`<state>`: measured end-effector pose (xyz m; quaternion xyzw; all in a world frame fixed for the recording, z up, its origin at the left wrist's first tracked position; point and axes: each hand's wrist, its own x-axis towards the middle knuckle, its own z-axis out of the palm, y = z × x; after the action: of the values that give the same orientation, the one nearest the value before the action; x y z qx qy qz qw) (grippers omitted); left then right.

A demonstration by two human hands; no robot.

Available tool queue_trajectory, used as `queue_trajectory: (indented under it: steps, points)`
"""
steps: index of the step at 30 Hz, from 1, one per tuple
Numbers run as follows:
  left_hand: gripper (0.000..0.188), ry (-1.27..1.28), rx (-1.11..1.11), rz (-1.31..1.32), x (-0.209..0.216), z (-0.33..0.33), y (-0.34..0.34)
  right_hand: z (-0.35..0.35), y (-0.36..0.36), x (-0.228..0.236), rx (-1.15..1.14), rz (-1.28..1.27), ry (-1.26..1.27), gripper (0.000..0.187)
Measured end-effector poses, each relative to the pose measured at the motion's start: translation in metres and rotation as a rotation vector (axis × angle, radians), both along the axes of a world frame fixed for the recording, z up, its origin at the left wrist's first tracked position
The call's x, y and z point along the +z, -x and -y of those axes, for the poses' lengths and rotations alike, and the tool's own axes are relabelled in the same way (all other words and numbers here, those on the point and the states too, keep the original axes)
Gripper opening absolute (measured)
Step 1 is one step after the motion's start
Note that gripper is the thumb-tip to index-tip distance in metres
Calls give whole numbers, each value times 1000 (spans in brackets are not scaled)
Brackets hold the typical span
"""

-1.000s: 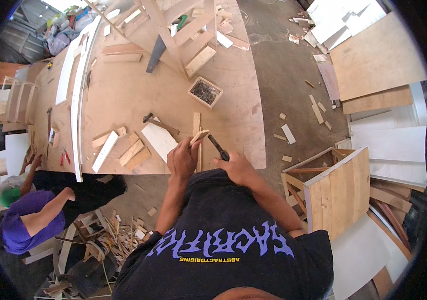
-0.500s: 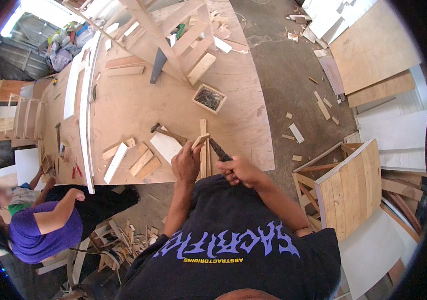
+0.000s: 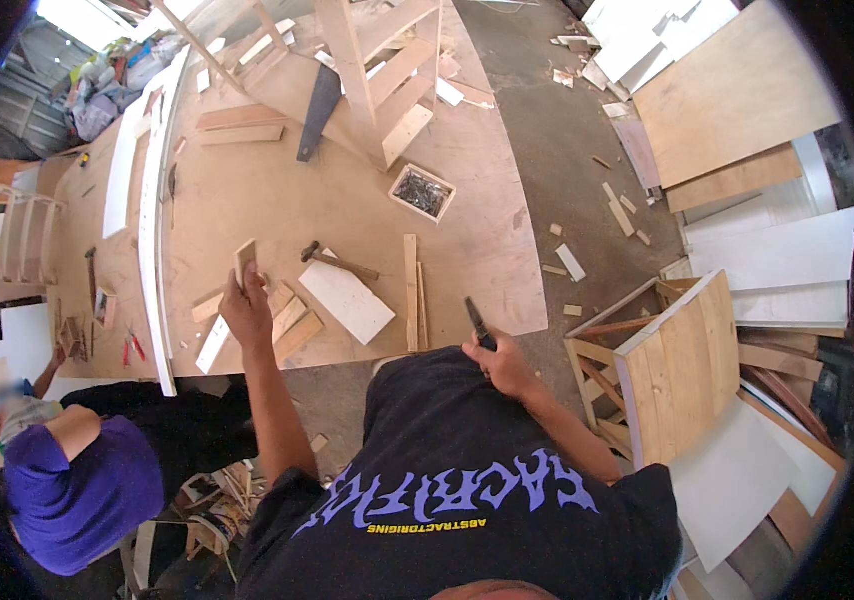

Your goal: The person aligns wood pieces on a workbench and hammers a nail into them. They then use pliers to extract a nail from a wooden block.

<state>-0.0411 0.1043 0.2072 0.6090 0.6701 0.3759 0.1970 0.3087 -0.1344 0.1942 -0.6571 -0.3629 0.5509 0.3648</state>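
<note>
My left hand is closed around a small flat wooden piece, held up above the loose blocks at the table's front left. In my right hand, close to my body at the table's front edge, is a dark knife, its blade pointing away from me. The two hands are well apart. Between them lie a hammer resting on a white board and narrow wooden strips. Several short wood blocks lie just right of my left hand.
Farther back are a small box of nails, a handsaw and an upright wooden frame. Long white strips cross the table's left. A person in purple works at left. A slatted wooden cabinet stands at right.
My left hand has moved left with the wooden piece, away from the knife. My right hand has shifted slightly right and down, still holding the knife. The person at left leans lower.
</note>
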Motion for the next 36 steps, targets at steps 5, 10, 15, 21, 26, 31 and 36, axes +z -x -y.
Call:
queue_trajectory:
  steps: [5, 10, 15, 21, 26, 31, 36]
  points:
    - [36, 182, -300, -374, -56, 30, -22, -33, 24, 40, -118, -274, -70, 19]
    - [39, 164, -489, -260, -125, 62, -47, -55, 65, 83, -10, -208, -236, 18]
    - [47, 117, -665, -303, -176, 65, -28, -52, 109, 91, -55, -247, -288, 19]
    - [45, -58, -782, -154, -160, 58, -21, -40, 144, 87, -78, -261, -282, 19]
    - [28, 356, -802, 779, -21, 52, -26, -45, 170, 79, -85, -416, -239, 20]
    - [25, 457, -829, 1148, 65, 60, -19, -58, 191, 66, -7, -437, -252, 17]
    - [22, 569, -737, 1234, 71, 59, -3, -74, 190, 62, 189, -293, -205, 20]
